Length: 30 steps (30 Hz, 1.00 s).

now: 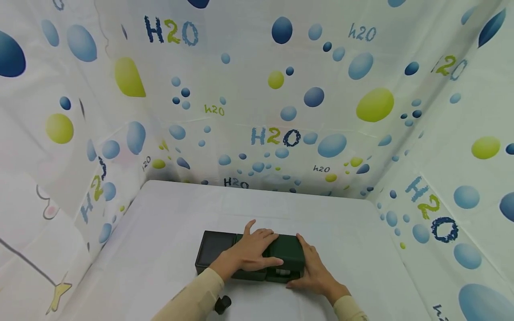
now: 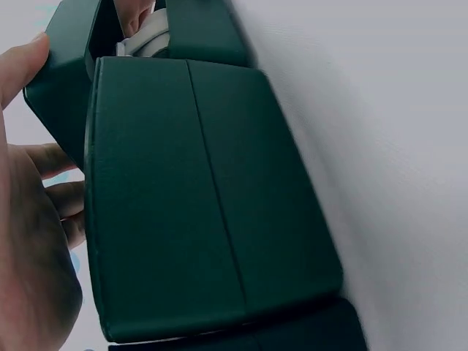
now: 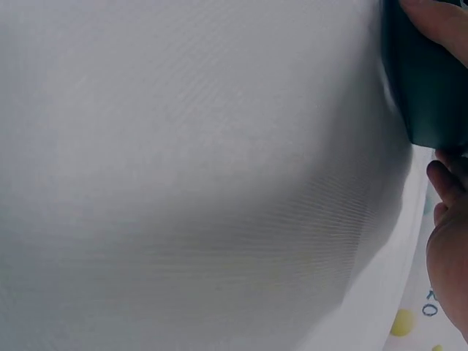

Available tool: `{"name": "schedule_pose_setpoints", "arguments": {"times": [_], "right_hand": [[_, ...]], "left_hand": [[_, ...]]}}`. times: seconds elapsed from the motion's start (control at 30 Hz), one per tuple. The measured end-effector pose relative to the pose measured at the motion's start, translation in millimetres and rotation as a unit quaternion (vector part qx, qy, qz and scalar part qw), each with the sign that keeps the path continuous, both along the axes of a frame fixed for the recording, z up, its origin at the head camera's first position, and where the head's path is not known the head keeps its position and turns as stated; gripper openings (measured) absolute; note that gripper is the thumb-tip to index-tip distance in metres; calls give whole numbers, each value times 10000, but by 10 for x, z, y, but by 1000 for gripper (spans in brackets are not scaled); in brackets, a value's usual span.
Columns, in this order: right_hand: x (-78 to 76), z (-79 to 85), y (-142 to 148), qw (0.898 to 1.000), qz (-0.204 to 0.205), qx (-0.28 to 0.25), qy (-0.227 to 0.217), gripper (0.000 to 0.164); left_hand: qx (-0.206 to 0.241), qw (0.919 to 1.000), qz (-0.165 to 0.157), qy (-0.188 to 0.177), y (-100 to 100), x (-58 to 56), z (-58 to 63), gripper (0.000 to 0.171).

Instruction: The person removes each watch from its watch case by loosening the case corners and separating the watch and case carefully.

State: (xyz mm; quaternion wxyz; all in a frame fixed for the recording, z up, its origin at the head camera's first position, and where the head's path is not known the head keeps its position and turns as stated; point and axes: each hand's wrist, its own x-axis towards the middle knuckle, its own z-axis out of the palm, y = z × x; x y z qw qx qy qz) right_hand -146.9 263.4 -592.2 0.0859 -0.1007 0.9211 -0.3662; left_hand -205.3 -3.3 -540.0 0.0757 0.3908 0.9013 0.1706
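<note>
A dark green case in several box-like sections lies across the white table. Its right section has a lid point(image 1: 288, 248) tilted up at the front, and something whitish and rounded point(image 2: 150, 36) shows in the gap. My left hand point(image 1: 250, 252) spans this lid from above, thumb at the front edge and fingers toward the far edge. Gripping the right end of the case, my right hand point(image 1: 315, 272) has its thumb low in front and fingers at the far corner. The middle section point(image 2: 190, 197) is closed. Further left, the end section point(image 1: 217, 245) looks almost black.
A small black object point(image 1: 222, 304) lies in front of the case beside my left sleeve. White tabletop point(image 1: 168, 223) surrounds the case. Behind and at both sides hangs a white curtain point(image 1: 241, 89) printed with blue and green drops.
</note>
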Motion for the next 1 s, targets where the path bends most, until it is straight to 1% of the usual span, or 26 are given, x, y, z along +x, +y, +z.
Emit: {"name": "schedule_pose_setpoints", "arguments": {"times": [0.17,0.27,0.37,0.6,0.7,0.77,0.83,0.9,1.0], "right_hand": [[-11,-15,-5,10000,-88,38,-4,153],[-14,-39,0,9998,-113,124,96,160],[-4,-61,1,9996,-117,183,201,163],[20,-78,-4,9983,-34,229,532,161],[24,-91,-14,9978,-56,385,544,153],[21,-97,-23,9978,-101,439,494,147],[21,-99,-29,9980,-140,474,392,148],[16,-99,-31,9985,-185,436,271,153],[9,-104,-27,9990,-217,360,160,162]], "left_hand": [[-17,9999,68,-101,10,-34,22,83],[40,9995,136,-278,22,-62,32,81],[120,9987,233,-439,33,-90,34,81],[377,9949,538,-765,66,-136,45,81],[661,9908,799,-866,94,-140,56,78],[924,9878,983,-783,123,-143,59,75],[1171,9858,1076,-538,156,-144,66,70],[1365,9845,1090,-186,188,-144,72,64],[1512,9833,977,265,220,-145,74,56]]}}
